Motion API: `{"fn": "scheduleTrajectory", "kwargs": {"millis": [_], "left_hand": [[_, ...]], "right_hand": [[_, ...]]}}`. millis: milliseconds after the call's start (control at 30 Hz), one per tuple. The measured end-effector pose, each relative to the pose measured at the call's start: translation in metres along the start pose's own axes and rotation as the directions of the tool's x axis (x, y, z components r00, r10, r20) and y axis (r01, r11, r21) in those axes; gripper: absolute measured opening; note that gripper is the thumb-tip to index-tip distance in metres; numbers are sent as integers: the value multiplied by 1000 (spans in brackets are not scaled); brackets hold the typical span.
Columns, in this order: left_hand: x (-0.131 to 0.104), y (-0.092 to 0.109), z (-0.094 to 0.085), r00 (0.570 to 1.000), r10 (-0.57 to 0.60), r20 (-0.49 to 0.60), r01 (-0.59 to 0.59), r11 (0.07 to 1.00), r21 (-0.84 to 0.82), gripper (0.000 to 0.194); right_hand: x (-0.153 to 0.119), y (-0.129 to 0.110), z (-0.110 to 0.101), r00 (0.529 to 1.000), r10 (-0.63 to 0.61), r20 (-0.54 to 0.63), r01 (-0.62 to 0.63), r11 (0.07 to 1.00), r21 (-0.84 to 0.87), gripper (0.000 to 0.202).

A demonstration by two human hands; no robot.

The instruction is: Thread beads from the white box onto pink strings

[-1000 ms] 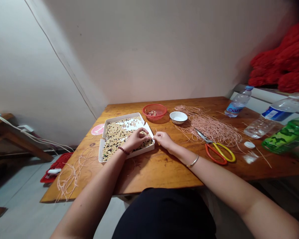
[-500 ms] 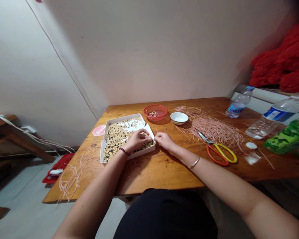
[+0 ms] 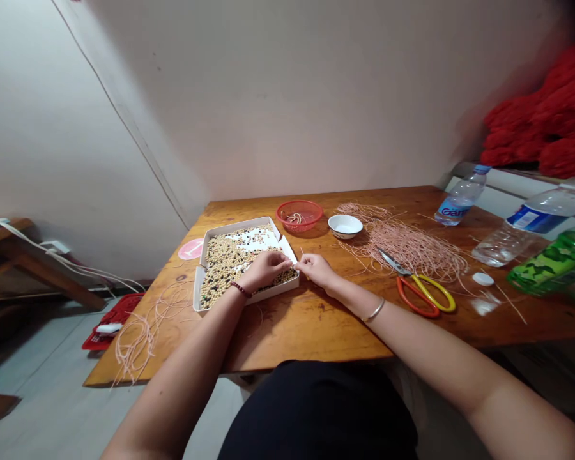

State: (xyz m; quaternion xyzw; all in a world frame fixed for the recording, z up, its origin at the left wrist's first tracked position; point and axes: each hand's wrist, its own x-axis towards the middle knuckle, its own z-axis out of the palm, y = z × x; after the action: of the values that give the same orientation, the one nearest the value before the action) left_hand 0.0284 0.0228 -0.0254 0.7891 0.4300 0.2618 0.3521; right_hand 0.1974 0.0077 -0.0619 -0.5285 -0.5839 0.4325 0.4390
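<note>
My left hand (image 3: pixel 267 268) is over the right part of a shallow white box (image 3: pixel 276 292), its thumb and fingers pinched together near the rim. What sits between those fingertips is too small to make out. Loose beads (image 3: pixel 223 275), mostly tan with some black and white ones, cover much of the box floor. Just outside the box's right edge, my right hand (image 3: pixel 316 269) is closed in a pinch on a thin pinkish cord (image 3: pixel 302 251), a short bit of which sticks up above the fingers. The fingertips of both hands almost meet.
Behind the hands stand a red plastic basket (image 3: pixel 299 216) with small pieces inside and a white bowl (image 3: pixel 345 225). To the right lie a heap of pink cord (image 3: pixel 412 246), scissors (image 3: pixel 424 291) and several bottles (image 3: pixel 460 195). More cord (image 3: pixel 137 342) hangs at the table's left edge.
My left hand has moved slightly right and its fingers have drawn together, closer to the right hand's fingertips. The right hand stays almost in place.
</note>
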Motion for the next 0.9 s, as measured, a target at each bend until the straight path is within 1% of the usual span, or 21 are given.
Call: {"fn": "scheduleTrajectory", "kwargs": {"millis": [133, 333, 500, 600, 733, 900], "left_hand": [[1, -3, 1, 1000, 10, 1, -10, 999, 35, 42], [-2, 3, 0, 998, -13, -56, 4, 990, -141, 30], [-3, 8, -2, 997, 2, -81, -13, 990, -140, 24], [-4, 10, -2, 995, 21, -94, -34, 989, -142, 21], [-5, 12, -3, 997, 32, -64, -41, 990, -138, 22], [-5, 12, -2, 999, 25, -29, -30, 984, -174, 26]], "right_hand": [[-2, -2, 0, 1000, 13, 12, -13, 999, 30, 25], [0, -1, -1, 1000, 9, -15, -8, 999, 42, 29], [0, 1, 0, 1000, 0, -7, 0, 999, 51, 29], [0, 1, 1, 1000, 4, -27, -3, 999, 48, 27], [0, 0, 0, 999, 16, -42, -13, 998, 61, 27], [1, -1, 0, 999, 11, -41, -9, 998, 58, 26]]}}
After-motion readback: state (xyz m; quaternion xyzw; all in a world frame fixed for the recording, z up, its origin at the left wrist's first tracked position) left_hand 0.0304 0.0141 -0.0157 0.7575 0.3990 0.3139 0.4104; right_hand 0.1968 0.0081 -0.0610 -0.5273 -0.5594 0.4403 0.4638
